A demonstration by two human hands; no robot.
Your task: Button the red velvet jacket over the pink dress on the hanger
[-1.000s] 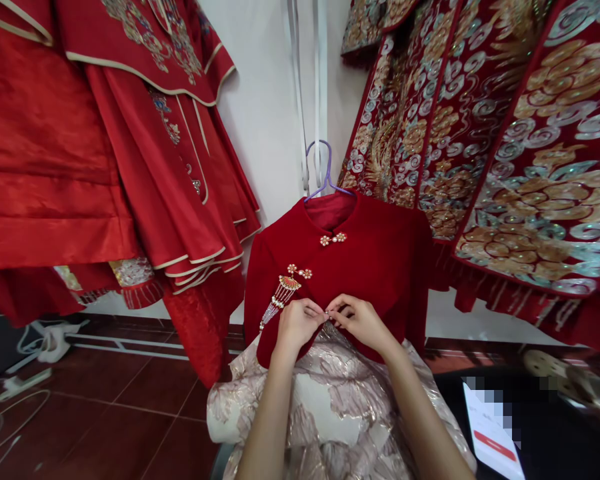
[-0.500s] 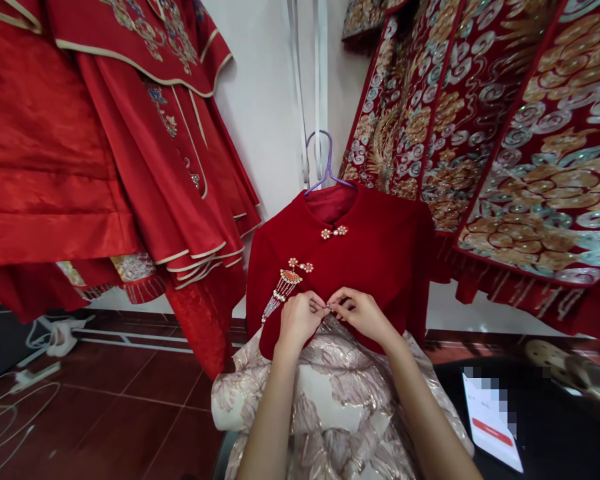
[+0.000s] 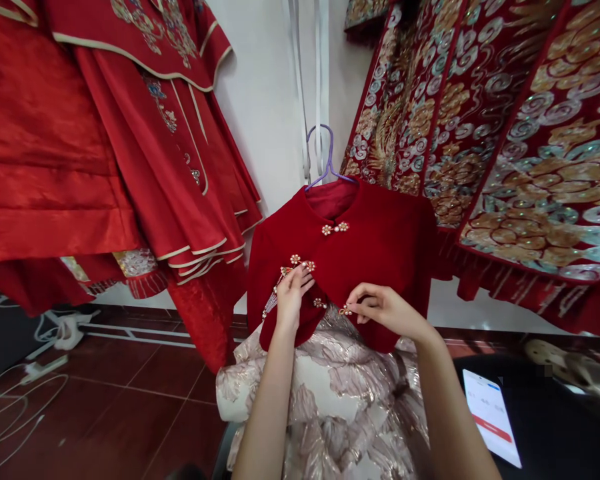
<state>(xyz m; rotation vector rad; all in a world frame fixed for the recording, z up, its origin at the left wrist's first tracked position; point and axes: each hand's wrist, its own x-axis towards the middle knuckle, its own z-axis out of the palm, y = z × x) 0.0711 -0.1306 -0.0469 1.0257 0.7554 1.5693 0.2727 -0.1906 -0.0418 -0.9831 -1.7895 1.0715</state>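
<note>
A dark red velvet jacket hangs in front of me on a purple hanger. A pearl flower clasp joins its collar. My left hand is at the middle flower clasp, fingertips at its lower edge and fingers stretched out. Partly behind this hand hangs a beaded tassel. My right hand pinches the loose half of the bottom clasp on the right front panel. Its other half sits on the left panel, apart from it.
Under the jacket lies shiny pale floral fabric. Red garments hang at left, and an embroidered red garment at right. A phone rests on a black surface at lower right. White cables trail over the tiled floor.
Both hands were together at the bottom clasp. My left hand has moved up and left to the middle clasp; my right hand has shifted slightly right with the clasp half, and the halves are separated.
</note>
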